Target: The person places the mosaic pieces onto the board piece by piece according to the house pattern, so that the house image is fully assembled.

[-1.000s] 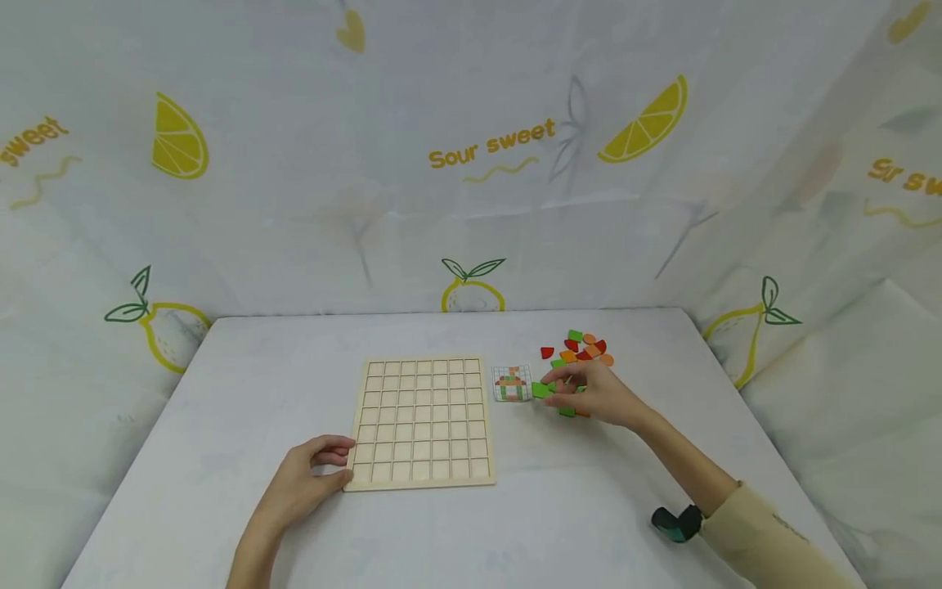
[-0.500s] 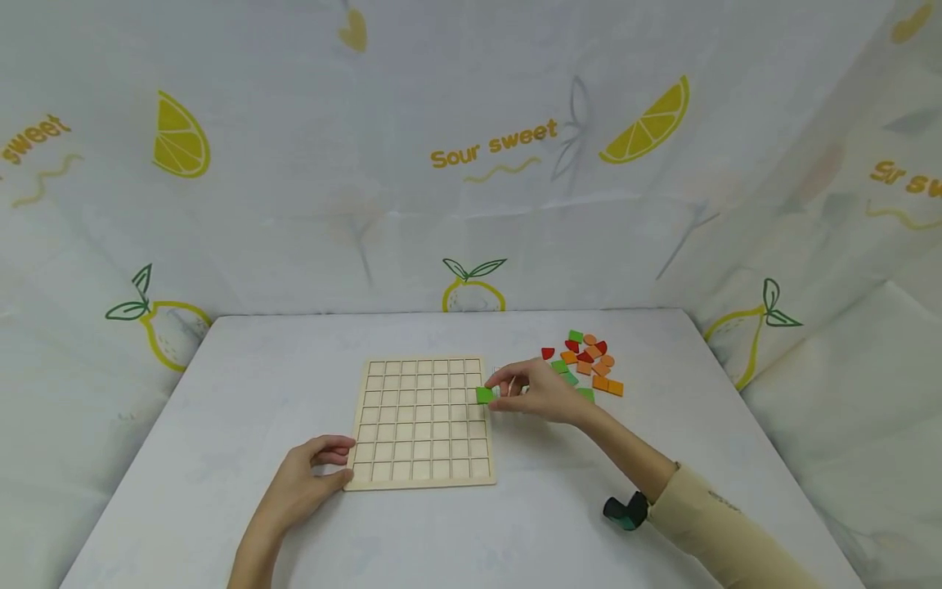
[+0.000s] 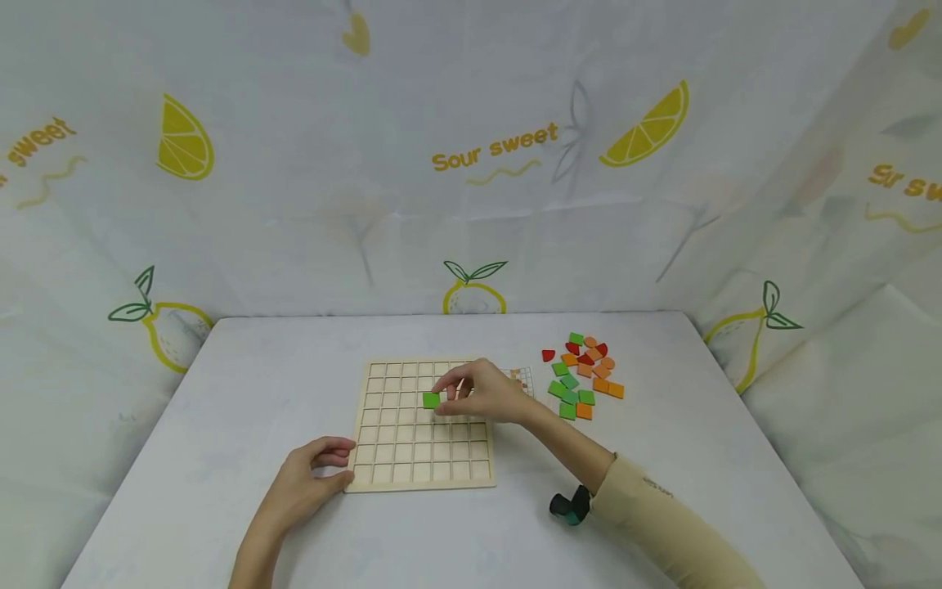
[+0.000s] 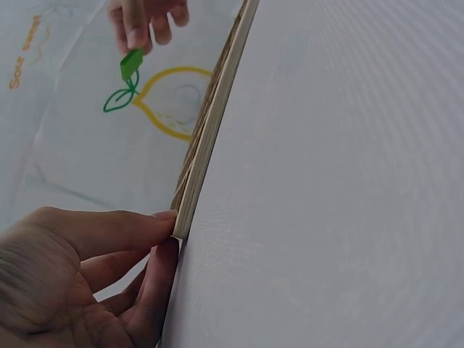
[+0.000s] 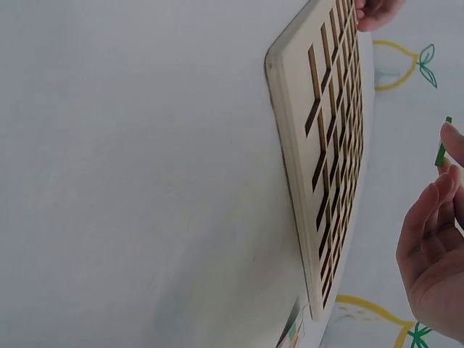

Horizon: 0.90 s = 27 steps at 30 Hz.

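Observation:
My right hand [image 3: 482,393] pinches a green square tile [image 3: 431,400] between thumb and fingertips, above the middle of the wooden grid board [image 3: 420,487]. In the left wrist view, this green tile [image 4: 131,64] hangs from the fingertips, clear of the board. My left hand [image 3: 305,478] holds the board's near left edge, thumb at the corner and fingers curled. The left wrist view has that thumb and fingers [image 4: 127,230] against the board's edge [image 4: 206,145]. The board's visible cells hold no tiles; some are hidden behind the right hand.
Right of the board lies a pattern card [image 3: 526,378], partly covered by the right hand. Beyond it, loose green, orange and red pieces [image 3: 584,370] are scattered on the white table [image 3: 294,368]. A dark wrist device [image 3: 570,505] sits by the right sleeve.
My right hand has picked the green tile from the loose pieces and carried it left, over the board. The card has come partly into view behind it. My left hand has stayed put.

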### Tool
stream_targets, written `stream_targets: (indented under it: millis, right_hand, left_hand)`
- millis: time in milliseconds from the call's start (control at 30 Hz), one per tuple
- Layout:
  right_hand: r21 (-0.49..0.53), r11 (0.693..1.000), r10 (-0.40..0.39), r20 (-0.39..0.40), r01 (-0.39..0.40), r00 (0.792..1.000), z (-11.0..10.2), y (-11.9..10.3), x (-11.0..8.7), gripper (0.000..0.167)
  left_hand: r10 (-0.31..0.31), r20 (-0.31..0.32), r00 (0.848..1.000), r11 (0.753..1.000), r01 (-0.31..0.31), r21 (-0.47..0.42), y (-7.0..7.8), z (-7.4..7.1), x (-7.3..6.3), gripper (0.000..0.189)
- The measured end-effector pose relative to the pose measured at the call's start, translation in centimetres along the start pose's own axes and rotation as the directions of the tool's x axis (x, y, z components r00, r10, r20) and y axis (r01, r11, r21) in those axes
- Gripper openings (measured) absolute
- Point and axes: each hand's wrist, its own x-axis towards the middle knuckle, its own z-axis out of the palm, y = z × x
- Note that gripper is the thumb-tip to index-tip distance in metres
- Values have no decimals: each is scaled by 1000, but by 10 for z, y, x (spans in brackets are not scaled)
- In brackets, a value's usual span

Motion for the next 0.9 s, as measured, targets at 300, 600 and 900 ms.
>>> stream_targets:
  millis: [300, 600, 900]
  right_hand:
    - [42, 999, 15, 47, -17, 999, 29, -8, 23, 22]
    - [26, 995, 89, 109, -92, 990, 61, -10, 35, 20]
    - [-169, 973, 168, 73, -154, 983, 77, -17, 39, 18]
  left_hand:
    - [-11, -1, 1000, 1000, 11, -2, 1, 0, 2, 47]
    - [-14, 2, 1000, 1000, 14, 1, 0, 1, 1, 47]
    - [0, 3, 1000, 1000, 0, 4, -1, 0, 1, 46]
